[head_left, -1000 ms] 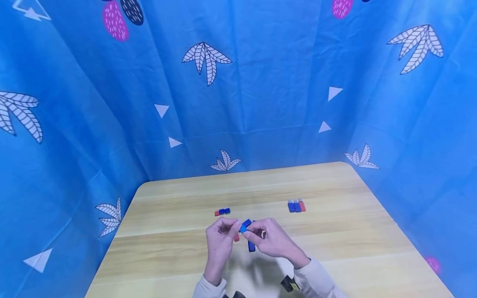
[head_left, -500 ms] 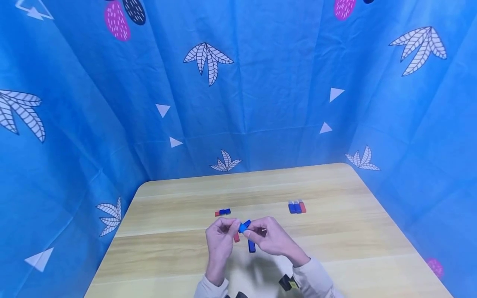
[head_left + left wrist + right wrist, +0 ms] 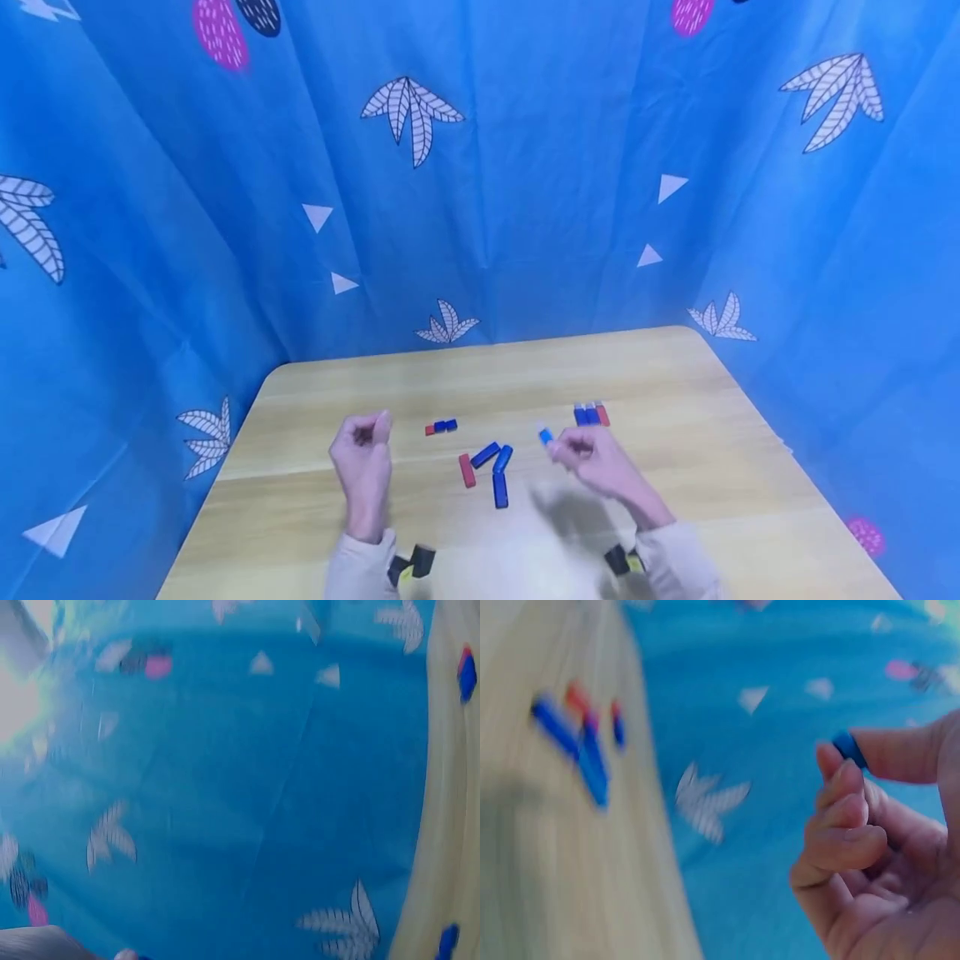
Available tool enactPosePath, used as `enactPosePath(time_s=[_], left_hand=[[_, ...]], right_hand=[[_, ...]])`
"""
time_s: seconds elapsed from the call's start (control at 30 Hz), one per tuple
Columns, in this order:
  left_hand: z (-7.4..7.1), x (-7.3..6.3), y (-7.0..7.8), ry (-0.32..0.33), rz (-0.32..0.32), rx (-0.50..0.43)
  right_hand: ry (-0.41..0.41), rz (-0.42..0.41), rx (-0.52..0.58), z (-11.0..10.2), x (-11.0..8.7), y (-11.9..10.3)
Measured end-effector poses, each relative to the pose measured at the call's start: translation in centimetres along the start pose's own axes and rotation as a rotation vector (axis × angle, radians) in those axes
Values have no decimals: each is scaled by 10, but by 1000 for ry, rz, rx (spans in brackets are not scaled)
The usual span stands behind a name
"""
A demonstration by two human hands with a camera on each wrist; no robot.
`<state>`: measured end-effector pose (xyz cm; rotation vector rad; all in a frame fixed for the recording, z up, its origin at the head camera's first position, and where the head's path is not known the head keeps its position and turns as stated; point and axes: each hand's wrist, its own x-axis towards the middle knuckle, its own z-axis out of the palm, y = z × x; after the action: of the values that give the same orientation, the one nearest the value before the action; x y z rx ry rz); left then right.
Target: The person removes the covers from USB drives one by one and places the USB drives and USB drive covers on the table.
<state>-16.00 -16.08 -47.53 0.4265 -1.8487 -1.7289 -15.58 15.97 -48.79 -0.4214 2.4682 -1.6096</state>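
Note:
My right hand pinches a light blue USB stick between thumb and index finger, raised over the table. In the right wrist view only a short blue part of the stick shows between the fingertips. My left hand is raised at the left, thumb and fingers curled together. A sliver of a small blue cap shows at its fingertip in the left wrist view; the rest is hidden. Between the hands lie a red stick and several blue sticks.
Small red and blue caps lie in a row at the back left of the wooden table. Two blue sticks and a red one with pale tips lie side by side behind my right hand. A blue patterned curtain surrounds the table.
My hands have come apart from where they met over the middle sticks. The left has moved left, the right has moved right with the light blue stick, uncovering the middle sticks.

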Motion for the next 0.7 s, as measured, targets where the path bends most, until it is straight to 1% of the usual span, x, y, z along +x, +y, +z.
enactPosePath(time_s=[0.07,0.13,0.2,0.27,0.37,0.5,0.6,0.7], left_hand=[[4,-3,4,-57,-10,44],[9,-10,3,-98,-45,19],[12,-15,-2,-100,-79,-26],[12,-19,-7,-111,-105,-59],[14,-23,-12,-127,-137,-74],[19,-28,-16,-179,-164,-52],[22,-31,-17,-211,-181,-35],[24,-33,-18,-235,-201,-6]], right_hand=[[103,100,-13,-10,13,12],[190,168,-26,-16,27,22],[247,207,-27,-20,39,34],[278,232,-31,-21,48,44],[290,298,-17,-21,60,57],[263,391,7,-17,69,68],[244,430,-4,-13,72,75],[237,456,-48,-9,73,80]])
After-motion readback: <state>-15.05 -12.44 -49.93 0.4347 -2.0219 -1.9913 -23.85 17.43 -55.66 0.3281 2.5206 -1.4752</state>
